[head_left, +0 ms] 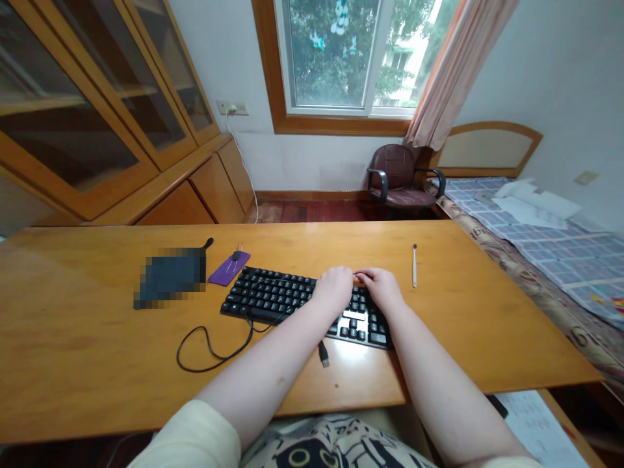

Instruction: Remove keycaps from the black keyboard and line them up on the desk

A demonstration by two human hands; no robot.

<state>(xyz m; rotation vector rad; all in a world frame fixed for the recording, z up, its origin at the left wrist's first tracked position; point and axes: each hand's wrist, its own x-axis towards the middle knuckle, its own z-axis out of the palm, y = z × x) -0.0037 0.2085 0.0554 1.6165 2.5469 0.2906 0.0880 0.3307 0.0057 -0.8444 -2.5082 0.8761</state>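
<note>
A black keyboard (273,292) lies at a slant on the wooden desk, under both forearms. My left hand (335,289) is closed above its upper right part, back of the hand toward me and fingertips mostly hidden. Close beside it, my right hand (383,287) pinches with thumb and forefinger near the keyboard's far right edge. A thin dark strand, which looks like the keyboard cable, shows between the two hands. The black cable (207,371) also loops on the desk left of my left forearm. Its USB plug (324,356) sticks out below the keyboard's front edge.
Left of the keyboard lie a purple cloth or pouch (223,273) with a small dark item on it and a blurred dark pouch (173,278). A small spoon-like stick (415,266) lies on the right. The desk's front edge (351,409) is near my body.
</note>
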